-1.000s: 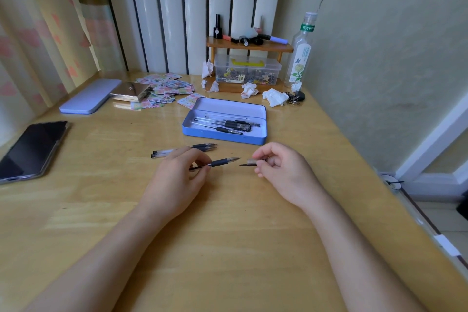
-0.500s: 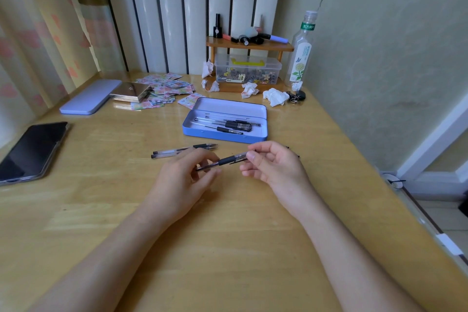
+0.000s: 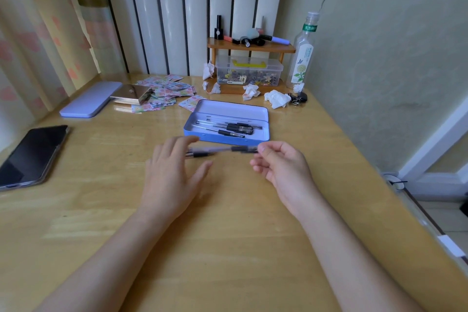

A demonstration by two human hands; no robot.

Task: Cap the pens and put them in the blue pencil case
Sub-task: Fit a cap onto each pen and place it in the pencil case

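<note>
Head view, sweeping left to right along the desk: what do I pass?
Black smartphone → lilac flat case lid → open left hand → blue metal pencil case → right hand pinching the capped black pen → clear glass bottle.

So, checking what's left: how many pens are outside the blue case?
2. The held pen is pinched in the right hand, in front of the blue pencil case; the loose pen lies on the table, partly under the left hand. Blur could hide another.
</note>
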